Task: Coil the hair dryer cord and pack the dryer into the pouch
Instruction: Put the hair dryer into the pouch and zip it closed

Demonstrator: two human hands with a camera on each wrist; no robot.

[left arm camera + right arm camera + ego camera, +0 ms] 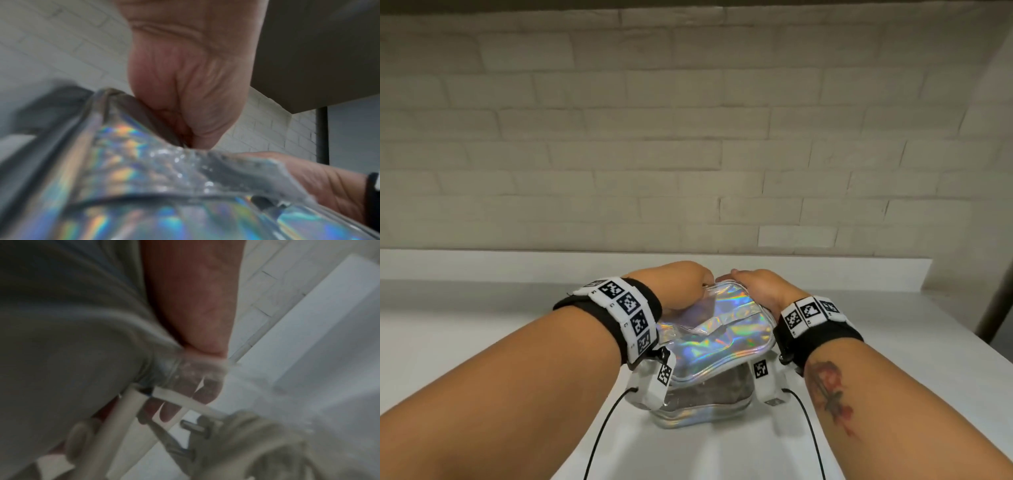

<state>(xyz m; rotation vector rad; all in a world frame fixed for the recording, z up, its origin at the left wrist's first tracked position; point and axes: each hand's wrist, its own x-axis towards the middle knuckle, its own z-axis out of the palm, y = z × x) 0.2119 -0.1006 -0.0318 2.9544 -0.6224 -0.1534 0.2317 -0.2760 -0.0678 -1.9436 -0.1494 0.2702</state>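
Iridescent silver pouch point(722, 329), white counter point(482, 325), cream brick-pattern wall point(688, 137)

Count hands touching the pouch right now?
2. Left hand pinches the pouch at its far top-left edge; right hand holds the far top-right edge.

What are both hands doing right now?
Left hand: pinching the pouch at its top edge.
Right hand: gripping the pouch's far edge.

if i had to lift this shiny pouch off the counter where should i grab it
Probably by the two short ends, one hand from each side. The pouch stands boxy and full on the counter; its top panel is soft and buckled, and the left hand and right hand already hold its far edge.
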